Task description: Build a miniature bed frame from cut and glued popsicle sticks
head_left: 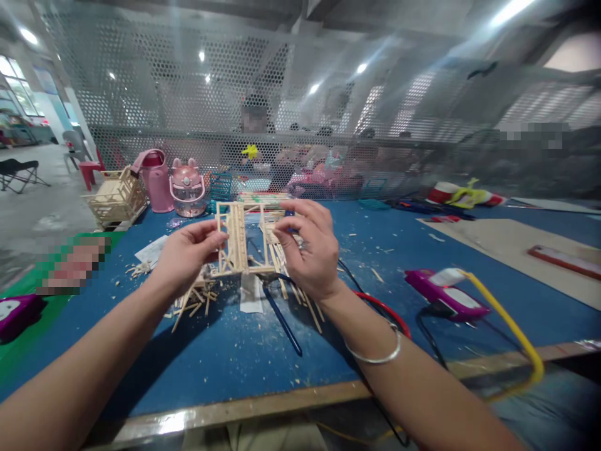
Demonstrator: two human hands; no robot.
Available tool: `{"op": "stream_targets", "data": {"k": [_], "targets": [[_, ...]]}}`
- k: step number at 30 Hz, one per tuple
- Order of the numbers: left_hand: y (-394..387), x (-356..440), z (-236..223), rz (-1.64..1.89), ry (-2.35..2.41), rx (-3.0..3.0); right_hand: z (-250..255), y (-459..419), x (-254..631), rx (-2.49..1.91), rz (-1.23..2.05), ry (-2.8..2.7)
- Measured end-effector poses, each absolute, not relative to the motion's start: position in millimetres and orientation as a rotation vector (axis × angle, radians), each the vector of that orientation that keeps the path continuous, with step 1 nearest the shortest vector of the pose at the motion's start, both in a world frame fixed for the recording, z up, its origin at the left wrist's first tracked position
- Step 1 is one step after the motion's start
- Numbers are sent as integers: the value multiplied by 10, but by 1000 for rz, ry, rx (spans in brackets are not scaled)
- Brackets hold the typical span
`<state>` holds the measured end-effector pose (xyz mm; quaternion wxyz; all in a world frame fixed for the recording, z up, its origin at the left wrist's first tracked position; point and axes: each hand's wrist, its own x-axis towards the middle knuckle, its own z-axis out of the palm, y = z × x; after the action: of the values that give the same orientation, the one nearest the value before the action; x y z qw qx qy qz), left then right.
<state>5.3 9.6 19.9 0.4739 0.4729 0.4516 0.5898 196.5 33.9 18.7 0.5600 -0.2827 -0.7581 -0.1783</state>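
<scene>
A small frame of pale wooden sticks [239,241] is held upright above the table, with a dense row of sticks across its left part and a more open right part. My left hand [190,247] pinches its left edge between thumb and fingers. Close beside the right edge, my right hand [310,244] has its fingers curled and the thumb near the fingertips; anything between them is too small to make out. Beneath the frame lie loose wooden sticks [195,304], a white paper piece [252,297] and a tool with dark blue handles [284,322].
A pink bottle [158,181], a pink eared jar [186,188] and a wooden stick model [117,197] stand at the back left. On the right are a purple device [446,297] with a yellow bar, cables and cardboard [507,247]. A perforated screen [188,94] rises behind.
</scene>
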Motion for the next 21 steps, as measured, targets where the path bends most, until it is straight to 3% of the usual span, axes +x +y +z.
{"op": "stream_targets", "data": {"k": [8,13,21], "targets": [[619,-78,742,1253,1429,1701,169,433,2139,-723,-309,-1682],[812,105,528,999,1622,2469,145,461,2139,-704,-249,-1744],[833,268,302,717,1616,2610,97,518,2120,-777,-126,-1859]]}}
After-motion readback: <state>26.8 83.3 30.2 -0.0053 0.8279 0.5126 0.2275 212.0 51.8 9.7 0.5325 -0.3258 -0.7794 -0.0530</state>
